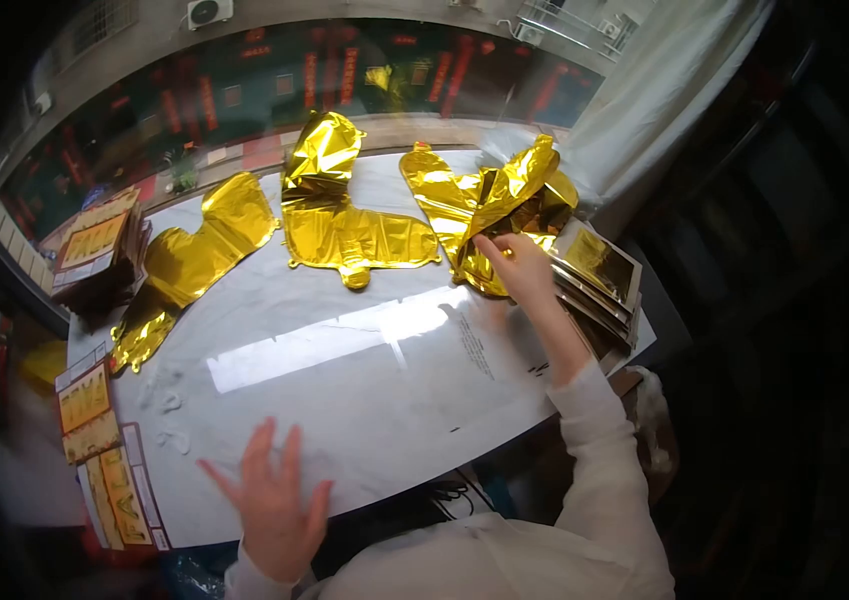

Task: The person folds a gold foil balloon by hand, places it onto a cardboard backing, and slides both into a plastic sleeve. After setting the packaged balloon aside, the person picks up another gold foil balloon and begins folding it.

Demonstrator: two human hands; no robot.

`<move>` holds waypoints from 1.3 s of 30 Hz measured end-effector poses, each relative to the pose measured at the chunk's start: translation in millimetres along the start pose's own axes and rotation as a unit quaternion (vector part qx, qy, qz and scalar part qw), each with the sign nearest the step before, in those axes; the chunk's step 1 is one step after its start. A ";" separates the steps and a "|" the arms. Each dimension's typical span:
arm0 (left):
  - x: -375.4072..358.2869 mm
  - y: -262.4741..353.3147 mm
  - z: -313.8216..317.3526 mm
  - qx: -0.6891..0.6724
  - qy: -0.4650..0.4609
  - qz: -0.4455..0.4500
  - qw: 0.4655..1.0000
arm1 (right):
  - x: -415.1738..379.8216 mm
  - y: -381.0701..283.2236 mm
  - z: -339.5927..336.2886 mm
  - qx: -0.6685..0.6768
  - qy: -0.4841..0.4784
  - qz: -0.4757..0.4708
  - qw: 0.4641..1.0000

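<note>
My right hand [516, 265] is at the right side of the white table [344, 350], its thumb and fingers pinched on the edge of a crumpled gold foil balloon [479, 200]. My left hand [279, 500] hovers over the table's near edge, fingers spread, holding nothing. A flat L-shaped gold foil balloon [359, 238] lies at the back middle, its upper end folded and raised. Another gold foil balloon [184, 265] stretches diagonally on the left.
A stack of printed packages [99, 250] stands at the back left, with more packages [114, 495] along the left edge. Another stack [599, 280] sits beside my right hand. Small clear plastic bits [172, 402] lie front left. A white curtain [664, 100] hangs back right.
</note>
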State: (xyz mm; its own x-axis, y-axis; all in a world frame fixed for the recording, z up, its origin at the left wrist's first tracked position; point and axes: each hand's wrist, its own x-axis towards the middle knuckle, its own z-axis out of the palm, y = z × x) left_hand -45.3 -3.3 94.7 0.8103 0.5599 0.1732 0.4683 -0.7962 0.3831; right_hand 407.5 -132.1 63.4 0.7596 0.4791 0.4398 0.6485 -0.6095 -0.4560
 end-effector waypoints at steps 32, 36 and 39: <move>209.0 93.0 148.8 -0.100 0.015 0.318 0.943 | 89.8 15.1 35.3 0.054 -0.098 0.033 0.993; 254.2 131.6 191.7 -0.103 0.037 0.343 0.933 | 89.1 18.8 35.4 0.090 -0.158 -0.052 0.982; 254.3 141.4 211.7 -0.065 0.006 0.274 0.959 | 98.2 14.3 14.2 0.046 -0.244 -0.083 0.965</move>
State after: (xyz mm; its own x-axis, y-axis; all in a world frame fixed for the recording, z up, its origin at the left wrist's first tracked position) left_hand 301.6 -22.1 0.9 0.9180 0.0680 0.3907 -0.0759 -0.9368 0.3415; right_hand 492.1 -84.8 89.0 0.5624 0.8201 0.1057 0.7480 -0.4501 -0.4877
